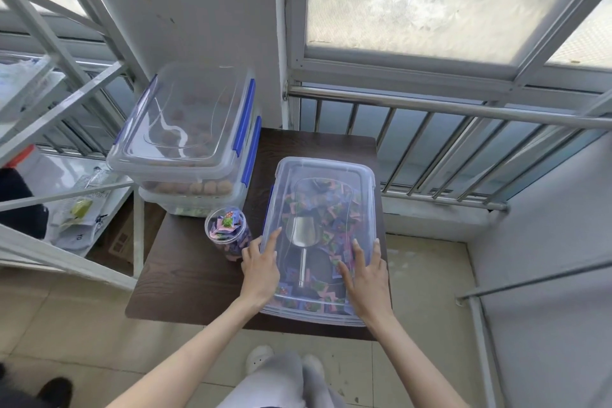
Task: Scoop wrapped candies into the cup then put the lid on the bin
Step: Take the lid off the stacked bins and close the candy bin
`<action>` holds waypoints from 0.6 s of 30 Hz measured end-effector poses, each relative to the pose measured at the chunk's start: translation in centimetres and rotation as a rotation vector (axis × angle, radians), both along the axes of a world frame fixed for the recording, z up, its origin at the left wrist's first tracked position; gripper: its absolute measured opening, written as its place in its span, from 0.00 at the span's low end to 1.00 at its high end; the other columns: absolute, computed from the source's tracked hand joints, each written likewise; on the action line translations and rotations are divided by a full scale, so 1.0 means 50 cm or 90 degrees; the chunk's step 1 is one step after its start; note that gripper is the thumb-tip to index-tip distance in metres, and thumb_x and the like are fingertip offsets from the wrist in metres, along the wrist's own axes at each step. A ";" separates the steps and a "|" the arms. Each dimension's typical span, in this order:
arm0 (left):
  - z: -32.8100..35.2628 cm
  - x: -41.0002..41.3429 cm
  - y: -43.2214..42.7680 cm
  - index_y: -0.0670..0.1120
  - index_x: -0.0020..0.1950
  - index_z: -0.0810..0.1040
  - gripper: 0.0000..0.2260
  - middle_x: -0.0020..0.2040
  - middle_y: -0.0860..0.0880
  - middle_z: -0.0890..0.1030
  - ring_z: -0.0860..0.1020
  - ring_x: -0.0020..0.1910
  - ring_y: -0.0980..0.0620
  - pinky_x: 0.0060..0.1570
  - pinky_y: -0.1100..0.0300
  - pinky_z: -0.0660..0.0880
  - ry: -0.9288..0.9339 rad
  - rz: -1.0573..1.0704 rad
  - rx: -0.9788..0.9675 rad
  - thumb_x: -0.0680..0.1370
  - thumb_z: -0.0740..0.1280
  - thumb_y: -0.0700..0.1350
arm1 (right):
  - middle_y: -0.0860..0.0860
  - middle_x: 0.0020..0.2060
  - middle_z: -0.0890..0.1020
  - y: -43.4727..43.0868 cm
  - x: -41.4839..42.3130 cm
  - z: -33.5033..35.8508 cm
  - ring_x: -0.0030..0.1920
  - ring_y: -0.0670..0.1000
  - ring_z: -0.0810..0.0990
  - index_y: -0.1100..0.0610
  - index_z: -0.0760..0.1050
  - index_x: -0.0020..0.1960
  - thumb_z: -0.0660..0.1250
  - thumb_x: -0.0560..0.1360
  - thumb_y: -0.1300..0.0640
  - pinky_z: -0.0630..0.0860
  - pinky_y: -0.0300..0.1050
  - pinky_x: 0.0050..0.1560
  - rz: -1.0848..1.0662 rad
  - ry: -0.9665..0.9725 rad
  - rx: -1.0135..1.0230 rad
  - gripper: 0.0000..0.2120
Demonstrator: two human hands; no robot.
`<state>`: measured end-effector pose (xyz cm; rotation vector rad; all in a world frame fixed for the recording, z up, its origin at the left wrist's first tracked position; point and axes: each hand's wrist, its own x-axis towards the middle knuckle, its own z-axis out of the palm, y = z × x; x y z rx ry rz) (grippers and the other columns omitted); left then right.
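Note:
A clear plastic bin of wrapped candies stands on the right part of a dark wooden table. Its clear lid lies on top of it. Through the lid I see several pink and purple candies and a metal scoop. My left hand lies flat on the lid's near left edge, fingers spread. Flat on the lid's near right side rests my right hand. A clear cup filled with candies stands just left of the bin, close to my left hand.
Two stacked clear bins with blue latches sit at the table's back left, holding round brown items. A metal railing and window are behind the table. A white shelf frame stands to the left. Tiled floor lies below.

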<state>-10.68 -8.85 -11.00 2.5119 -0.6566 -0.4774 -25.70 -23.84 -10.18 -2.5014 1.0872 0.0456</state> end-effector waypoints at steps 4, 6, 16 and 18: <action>0.002 0.011 -0.003 0.52 0.77 0.57 0.23 0.70 0.42 0.65 0.64 0.66 0.41 0.65 0.48 0.63 0.026 0.034 -0.009 0.82 0.55 0.41 | 0.61 0.76 0.50 -0.003 0.003 0.001 0.69 0.63 0.63 0.47 0.53 0.76 0.54 0.78 0.39 0.64 0.55 0.69 -0.005 -0.002 0.020 0.29; 0.001 0.013 0.001 0.52 0.76 0.57 0.23 0.70 0.42 0.66 0.65 0.65 0.41 0.64 0.48 0.63 0.024 0.027 -0.012 0.82 0.56 0.41 | 0.59 0.76 0.49 -0.007 0.000 -0.001 0.69 0.63 0.62 0.46 0.54 0.75 0.55 0.78 0.39 0.63 0.55 0.69 -0.003 -0.011 0.035 0.29; -0.013 0.022 -0.004 0.53 0.77 0.55 0.24 0.66 0.39 0.67 0.64 0.65 0.40 0.63 0.47 0.65 0.026 0.001 0.014 0.82 0.56 0.43 | 0.57 0.76 0.48 -0.020 0.004 -0.017 0.65 0.61 0.64 0.43 0.53 0.75 0.54 0.77 0.37 0.67 0.54 0.65 -0.003 -0.006 0.038 0.29; -0.017 0.019 -0.003 0.52 0.78 0.50 0.25 0.67 0.39 0.66 0.64 0.64 0.40 0.63 0.49 0.65 0.012 -0.011 0.040 0.83 0.54 0.44 | 0.57 0.76 0.48 -0.018 0.001 -0.022 0.64 0.61 0.65 0.43 0.52 0.75 0.53 0.77 0.37 0.68 0.54 0.64 -0.002 -0.001 0.019 0.30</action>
